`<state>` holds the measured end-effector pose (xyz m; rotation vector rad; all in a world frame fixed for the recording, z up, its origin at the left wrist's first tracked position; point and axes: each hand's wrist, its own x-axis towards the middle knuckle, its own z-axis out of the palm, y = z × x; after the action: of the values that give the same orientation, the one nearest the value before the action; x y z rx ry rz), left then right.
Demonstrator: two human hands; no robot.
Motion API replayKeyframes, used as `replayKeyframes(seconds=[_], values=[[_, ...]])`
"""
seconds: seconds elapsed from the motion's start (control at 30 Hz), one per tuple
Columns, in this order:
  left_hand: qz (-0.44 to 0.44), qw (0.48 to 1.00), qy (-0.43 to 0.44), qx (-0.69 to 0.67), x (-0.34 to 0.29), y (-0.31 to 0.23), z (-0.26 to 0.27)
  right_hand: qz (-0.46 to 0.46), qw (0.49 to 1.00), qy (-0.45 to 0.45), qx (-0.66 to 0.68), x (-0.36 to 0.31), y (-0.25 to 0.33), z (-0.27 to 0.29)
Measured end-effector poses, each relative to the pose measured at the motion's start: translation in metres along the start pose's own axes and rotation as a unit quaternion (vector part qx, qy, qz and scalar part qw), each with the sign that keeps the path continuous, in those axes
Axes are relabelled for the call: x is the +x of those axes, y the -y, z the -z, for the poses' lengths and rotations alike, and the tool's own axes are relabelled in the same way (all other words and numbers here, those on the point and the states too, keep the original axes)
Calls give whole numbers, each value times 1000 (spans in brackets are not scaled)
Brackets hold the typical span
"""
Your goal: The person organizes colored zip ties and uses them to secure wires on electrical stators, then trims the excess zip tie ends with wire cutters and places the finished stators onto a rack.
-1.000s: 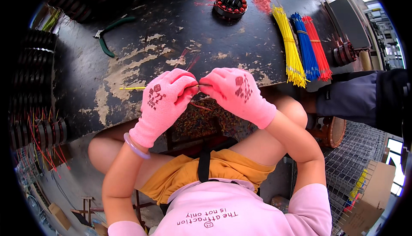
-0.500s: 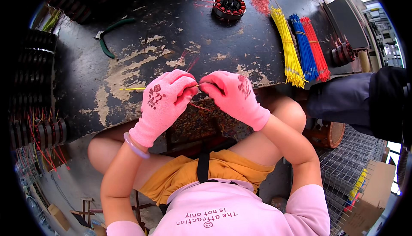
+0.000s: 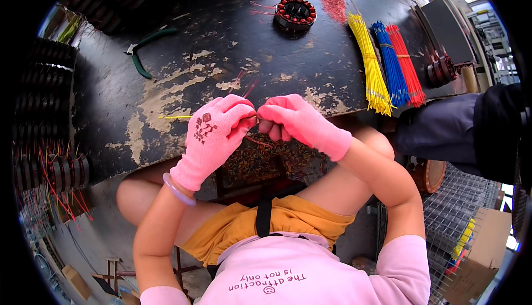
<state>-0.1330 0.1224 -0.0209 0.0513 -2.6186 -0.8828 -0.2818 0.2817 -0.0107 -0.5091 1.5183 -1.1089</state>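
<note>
Both my hands wear pink gloves and meet fingertip to fingertip over the table's near edge. My left hand point(image 3: 217, 133) is closed round thin wires. A yellow wire point(image 3: 175, 117) sticks out from its left side, and thin reddish wires point(image 3: 244, 86) fan out beyond its fingers. My right hand point(image 3: 302, 123) pinches at the left fingertips, where the wire ends are mostly hidden by the gloves. Farther off stands a ring-shaped motor stator point(image 3: 295, 14) with red windings and loose red wires. Green-handled pliers point(image 3: 158, 35) lie open at the far left.
Bundled yellow wires point(image 3: 370, 64), blue wires point(image 3: 391, 64) and red wires point(image 3: 406, 64) lie at the right. Red wire scraps point(image 3: 332, 3) are heaped behind them. Stacked stators point(image 3: 50, 172) line the left side. Another person's dark-clothed leg point(image 3: 438, 127) is close on the right.
My right hand has turned, with its fingers now curled downward at the left fingertips. The left hand keeps its grip on the wires, nearly in place.
</note>
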Motion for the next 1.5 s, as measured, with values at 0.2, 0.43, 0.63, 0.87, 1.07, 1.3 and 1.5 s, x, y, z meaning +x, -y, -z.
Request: replayKeyframes(seconds=[0.2, 0.43, 0.63, 0.87, 1.07, 1.3, 1.5], values=[[17, 1000, 2, -6, -3, -1, 0, 137, 952, -144, -234, -13, 6, 1], [17, 1000, -19, 10, -6, -2, -4, 406, 628, -228, -623, -6, -16, -5], [21, 1000, 0, 14, -7, 2, -4, 307, 848, -259, -346, -20, -16, 7], [17, 994, -73, 78, 0, -10, 43, 99, 990, -31, -95, 11, -8, 12], [43, 983, -114, 138, -40, 23, 11, 276, 895, -118, -329, 18, 1, -38], [80, 988, -104, 84, -28, 7, -13, 190, 942, -120, -249, 5, -22, -17], [26, 983, -13, 183, 1, 6, 7, 209, 951, -157, -162, -11, -8, 1]])
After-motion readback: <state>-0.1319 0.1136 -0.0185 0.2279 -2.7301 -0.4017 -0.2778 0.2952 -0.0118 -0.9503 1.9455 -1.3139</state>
